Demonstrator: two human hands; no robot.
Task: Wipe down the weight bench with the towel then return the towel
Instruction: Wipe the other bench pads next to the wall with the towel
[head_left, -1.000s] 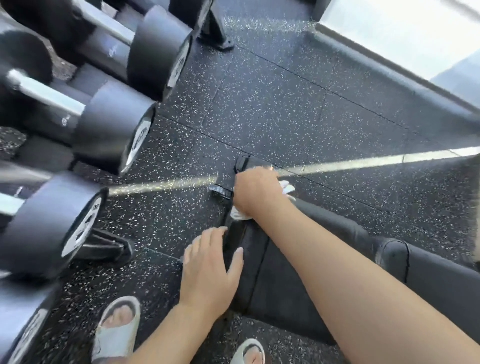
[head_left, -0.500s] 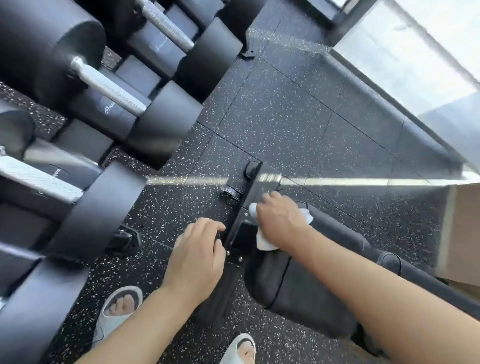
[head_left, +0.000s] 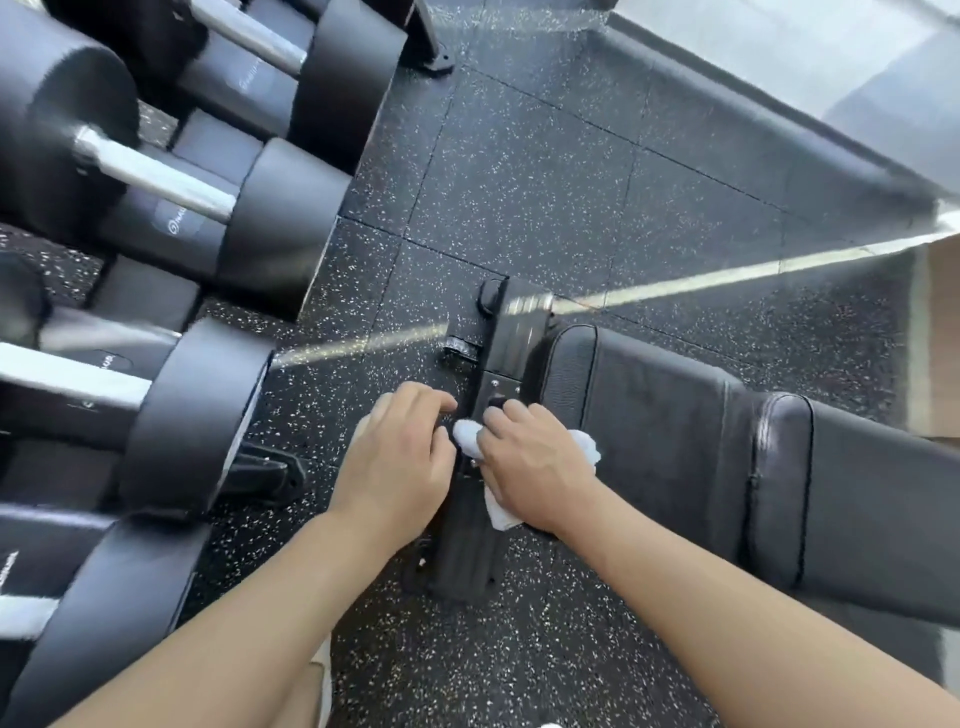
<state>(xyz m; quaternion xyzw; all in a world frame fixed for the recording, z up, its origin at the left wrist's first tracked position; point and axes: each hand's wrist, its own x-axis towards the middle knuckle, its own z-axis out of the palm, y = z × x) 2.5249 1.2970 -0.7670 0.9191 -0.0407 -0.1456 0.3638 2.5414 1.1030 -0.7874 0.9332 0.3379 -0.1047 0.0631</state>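
Observation:
A black padded weight bench (head_left: 675, 447) runs from the centre to the right edge, with a black metal base bar (head_left: 498, 395) across its near end. My right hand (head_left: 535, 467) grips a small white towel (head_left: 498, 512) bunched against that base bar, just beside the pad's end. White cloth shows on both sides of the hand. My left hand (head_left: 400, 457) sits just left of it, its curled fingertips touching the bar's left edge. Whether it grips the bar is hidden.
A rack of large black dumbbells (head_left: 197, 218) with chrome handles fills the left side, close to my left arm. The floor (head_left: 571, 182) is black speckled rubber tile. A light wall or window ledge (head_left: 831, 62) runs along the top right. A brown box edge (head_left: 935, 343) shows at right.
My right hand has slid the towel off the pad's end and down along the base bar toward me. My left hand has moved in beside it. The view has shifted.

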